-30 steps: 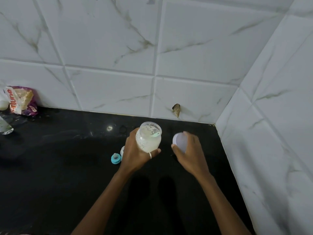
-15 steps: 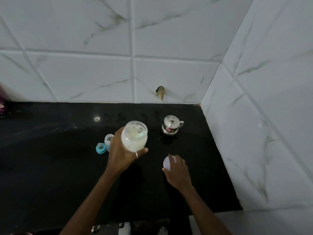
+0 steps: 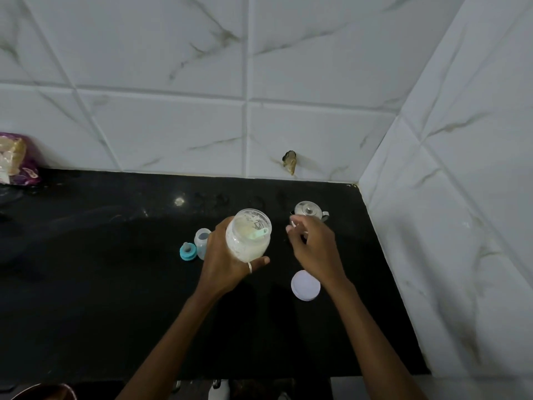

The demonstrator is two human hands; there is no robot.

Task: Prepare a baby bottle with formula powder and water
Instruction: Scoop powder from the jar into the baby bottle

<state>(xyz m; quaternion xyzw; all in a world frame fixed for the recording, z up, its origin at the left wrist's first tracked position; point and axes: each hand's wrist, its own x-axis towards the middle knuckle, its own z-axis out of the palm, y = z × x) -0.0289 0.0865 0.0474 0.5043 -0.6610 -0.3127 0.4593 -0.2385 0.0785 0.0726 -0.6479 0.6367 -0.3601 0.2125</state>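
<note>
My left hand (image 3: 227, 267) grips a clear jar of pale formula powder (image 3: 249, 236), lidless, with a light green scoop (image 3: 258, 233) lying in its mouth. My right hand (image 3: 313, 246) hovers to the jar's right with loosely curled fingers, holding nothing. The jar's white lid (image 3: 305, 285) lies flat on the black counter (image 3: 101, 284) below my right hand. A small clear baby bottle (image 3: 202, 241) stands uncapped behind my left hand, and its teal nipple ring (image 3: 188, 251) sits beside it on the left.
A small steel pot with a lid (image 3: 309, 210) stands just beyond my right hand, near the tiled corner wall (image 3: 432, 197). A purple packet (image 3: 17, 160) leans against the back wall at far left. The counter's front edge runs along the bottom.
My right hand set the white lid down on the counter, let go and rose toward the jar. The left hand kept holding the jar.
</note>
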